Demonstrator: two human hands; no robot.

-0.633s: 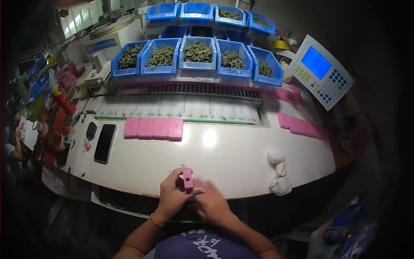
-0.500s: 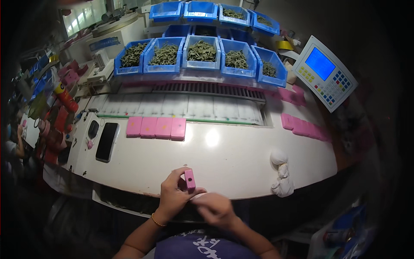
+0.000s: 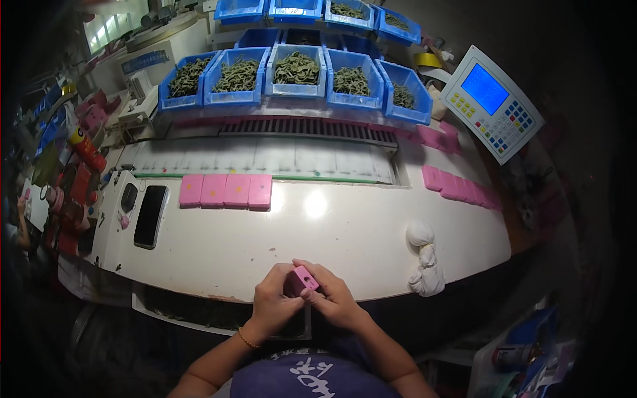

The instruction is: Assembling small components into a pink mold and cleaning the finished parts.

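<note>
A small pink box [image 3: 303, 278] sits between both my hands at the near edge of the white table [image 3: 345, 232]. My left hand [image 3: 273, 304] grips it from the left and below. Fingers of my right hand [image 3: 334, 298] close over its right side and top. Several matching pink boxes [image 3: 226, 191] lie in a row further back on the table, left of centre. More pink boxes [image 3: 458, 186] line the right side.
Blue bins [image 3: 295, 73] of green parts stand at the back. A control panel with a blue screen [image 3: 492, 103] is at the right. A black phone [image 3: 150, 215] lies at the left. White cloth [image 3: 424, 260] lies at the right near edge.
The pink box has turned from upright in my left hand to lying lower between both hands. My right hand has closed onto it.
</note>
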